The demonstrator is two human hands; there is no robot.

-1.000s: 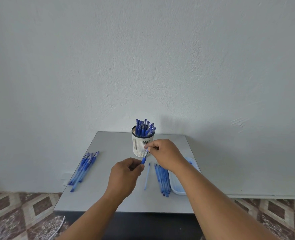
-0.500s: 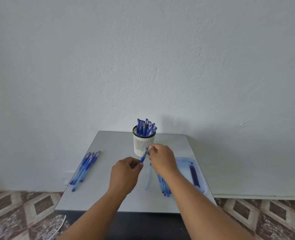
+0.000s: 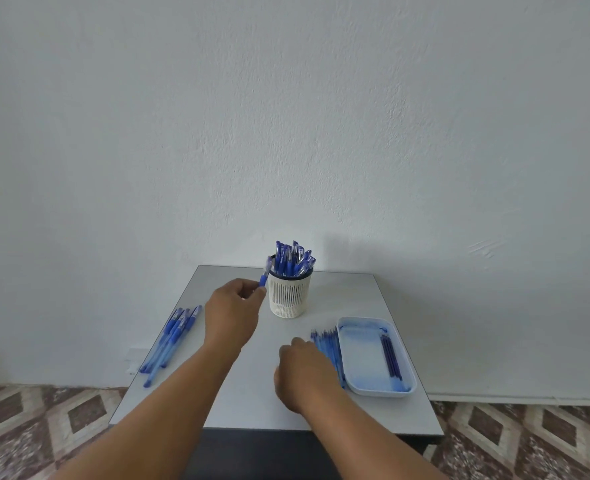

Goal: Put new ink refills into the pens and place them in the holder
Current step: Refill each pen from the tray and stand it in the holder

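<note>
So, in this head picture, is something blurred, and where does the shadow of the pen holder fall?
Head view: the pen in the left hand is slightly motion-blurred; the holder casts a soft shadow to its right, onto the wall; no strong glare.

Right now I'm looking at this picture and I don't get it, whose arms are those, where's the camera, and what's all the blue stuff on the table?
There is no machine here: the arms belong to a person, and the one camera sits on their head, looking forward and down. The left hand holds a blue pen up beside the rim of the white pen holder, which is already full of pens. The right hand reaches down to a row of thin blue refills lying on the grey table; I cannot tell if it grips one. Beside them is a pale blue tray with a few dark refills in it. On the left lies a bundle of pens.
</note>
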